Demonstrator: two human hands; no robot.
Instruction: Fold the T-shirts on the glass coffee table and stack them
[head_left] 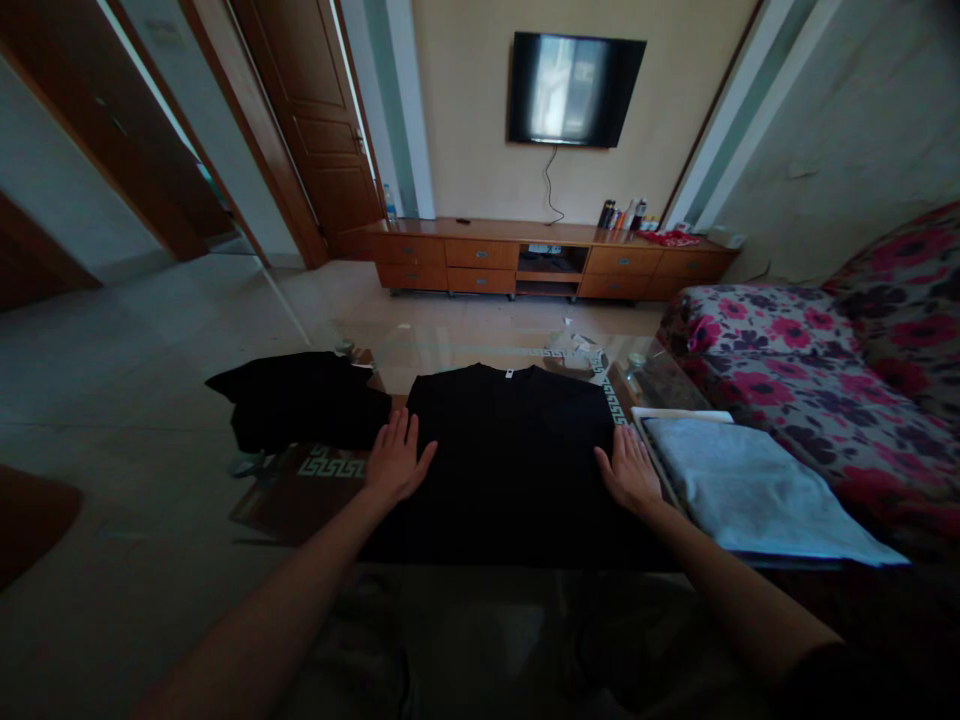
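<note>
A black T-shirt [510, 470] lies spread on a glass-topped table, its neckline and small white label at the far side. My left hand [396, 458] rests flat at the shirt's left edge, fingers stretched away from me. On the opposite edge lies my right hand [631, 468], also flat with its fingers straight. Neither hand grips the cloth. Left of the shirt is a crumpled black garment [304, 400], close to my left fingertips. A light blue folded cloth [757, 490] lies just right of my right hand.
The glass table [334, 465] has a pale key-pattern border. A flower-patterned sofa [795, 330] stands on the right. Beyond the table, a low wooden cabinet [480, 255] carries several bottles [622, 215], below a wall-mounted television [576, 90]. A wooden door [311, 110] is at the back left.
</note>
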